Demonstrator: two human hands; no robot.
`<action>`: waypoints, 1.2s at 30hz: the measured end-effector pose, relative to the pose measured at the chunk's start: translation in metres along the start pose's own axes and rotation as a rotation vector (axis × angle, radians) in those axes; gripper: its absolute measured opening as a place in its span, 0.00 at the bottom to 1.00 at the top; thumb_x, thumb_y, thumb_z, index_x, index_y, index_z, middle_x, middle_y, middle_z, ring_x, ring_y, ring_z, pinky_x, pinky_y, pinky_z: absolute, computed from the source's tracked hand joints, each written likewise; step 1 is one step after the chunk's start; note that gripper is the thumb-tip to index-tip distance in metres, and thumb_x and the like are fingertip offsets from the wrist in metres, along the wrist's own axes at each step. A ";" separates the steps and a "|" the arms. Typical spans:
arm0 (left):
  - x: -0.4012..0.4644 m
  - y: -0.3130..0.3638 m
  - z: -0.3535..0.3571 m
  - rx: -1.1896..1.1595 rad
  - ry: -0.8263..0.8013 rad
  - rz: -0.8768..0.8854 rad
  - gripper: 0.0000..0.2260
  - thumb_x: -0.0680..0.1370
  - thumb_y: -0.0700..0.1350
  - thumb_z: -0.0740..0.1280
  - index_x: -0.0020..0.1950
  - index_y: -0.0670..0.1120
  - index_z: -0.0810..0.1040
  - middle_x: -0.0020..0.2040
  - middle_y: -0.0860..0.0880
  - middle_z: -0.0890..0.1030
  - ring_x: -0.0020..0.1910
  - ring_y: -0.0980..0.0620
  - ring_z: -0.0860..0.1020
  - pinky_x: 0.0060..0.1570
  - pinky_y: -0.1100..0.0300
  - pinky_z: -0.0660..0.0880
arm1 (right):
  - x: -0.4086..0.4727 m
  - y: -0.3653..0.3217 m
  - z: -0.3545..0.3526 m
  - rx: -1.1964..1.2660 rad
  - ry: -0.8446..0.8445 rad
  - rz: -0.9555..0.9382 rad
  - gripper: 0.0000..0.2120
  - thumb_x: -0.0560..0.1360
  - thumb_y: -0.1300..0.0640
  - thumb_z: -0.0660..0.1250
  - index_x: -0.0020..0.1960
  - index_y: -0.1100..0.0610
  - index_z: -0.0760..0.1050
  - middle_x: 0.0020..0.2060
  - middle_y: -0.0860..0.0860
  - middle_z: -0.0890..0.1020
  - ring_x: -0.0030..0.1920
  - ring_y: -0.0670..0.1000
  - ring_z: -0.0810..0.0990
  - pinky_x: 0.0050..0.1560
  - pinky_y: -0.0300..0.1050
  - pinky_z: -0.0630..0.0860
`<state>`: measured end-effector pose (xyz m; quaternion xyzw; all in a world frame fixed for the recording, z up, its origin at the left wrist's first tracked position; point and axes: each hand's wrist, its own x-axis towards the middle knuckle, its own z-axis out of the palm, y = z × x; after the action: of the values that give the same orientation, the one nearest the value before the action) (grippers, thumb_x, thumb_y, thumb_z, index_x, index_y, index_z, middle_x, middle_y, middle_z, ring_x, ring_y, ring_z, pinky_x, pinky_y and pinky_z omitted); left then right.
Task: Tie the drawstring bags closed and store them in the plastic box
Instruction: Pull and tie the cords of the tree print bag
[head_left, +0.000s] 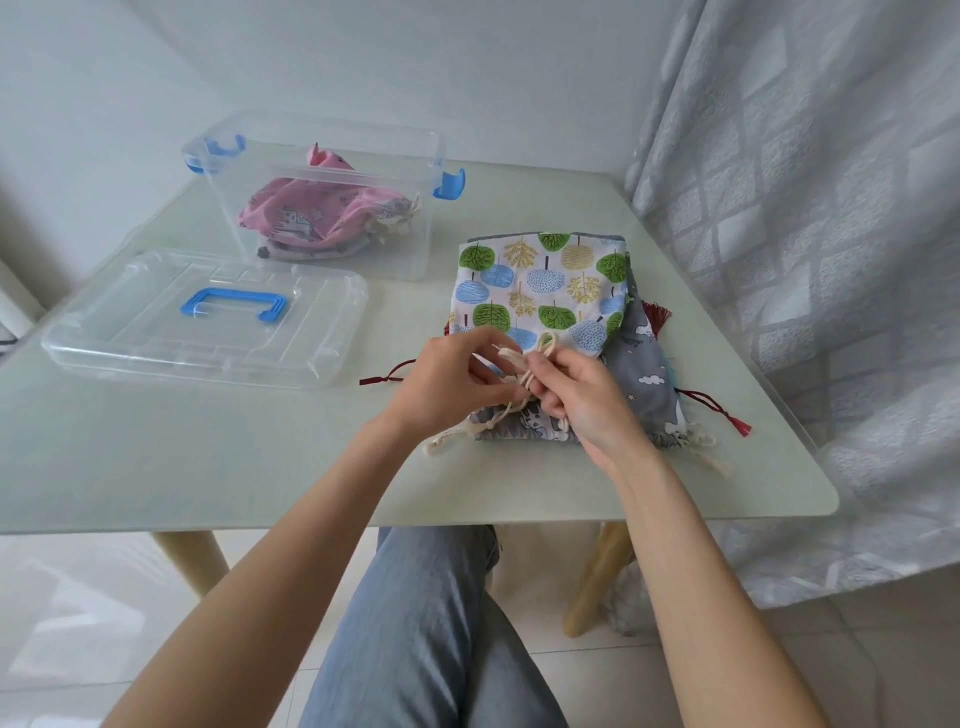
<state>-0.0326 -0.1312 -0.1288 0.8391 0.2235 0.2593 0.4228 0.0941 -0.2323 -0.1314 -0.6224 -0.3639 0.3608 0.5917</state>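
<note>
A tree-print drawstring bag (545, 291) lies on top of a pile of bags at the table's right side. Its cream drawstring (530, 358) is looped between my hands. My left hand (447, 384) pinches one strand and my right hand (582, 400) grips the loop from the right. Under it lies a grey cloud-print bag (644, 374) with cream cords at its near edge. The clear plastic box (410, 244) with blue latches stands at the back left. It holds a pink unicorn-print bag (311, 218), tied, above another bag that is mostly hidden.
The box's clear lid (130, 332) with a blue handle lies flat in front of the box. Dark red cords with tassels (737, 423) stick out from the pile on both sides. A grey patterned curtain (831, 234) hangs along the table's right edge.
</note>
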 end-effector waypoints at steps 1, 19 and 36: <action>0.001 -0.001 0.001 0.006 -0.001 0.005 0.15 0.66 0.45 0.77 0.49 0.50 0.78 0.41 0.53 0.83 0.38 0.57 0.82 0.43 0.63 0.79 | -0.001 -0.001 0.000 0.016 -0.013 -0.002 0.09 0.79 0.59 0.61 0.47 0.65 0.74 0.30 0.50 0.72 0.27 0.43 0.65 0.26 0.33 0.61; 0.004 0.000 -0.005 -0.122 -0.076 -0.070 0.05 0.71 0.41 0.72 0.43 0.50 0.78 0.37 0.55 0.83 0.37 0.60 0.80 0.44 0.62 0.76 | 0.000 -0.005 -0.019 0.002 -0.165 -0.127 0.03 0.69 0.62 0.71 0.39 0.57 0.77 0.33 0.51 0.75 0.30 0.45 0.69 0.27 0.34 0.64; 0.012 -0.001 -0.005 -0.346 -0.145 -0.232 0.07 0.78 0.39 0.63 0.49 0.41 0.82 0.36 0.49 0.79 0.35 0.57 0.76 0.42 0.64 0.76 | 0.009 0.012 -0.015 -1.080 0.182 -1.135 0.02 0.72 0.68 0.69 0.43 0.64 0.77 0.37 0.54 0.79 0.40 0.53 0.75 0.42 0.46 0.76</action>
<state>-0.0270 -0.1208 -0.1241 0.7392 0.2394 0.1824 0.6025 0.1117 -0.2315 -0.1428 -0.5699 -0.7010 -0.2754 0.3285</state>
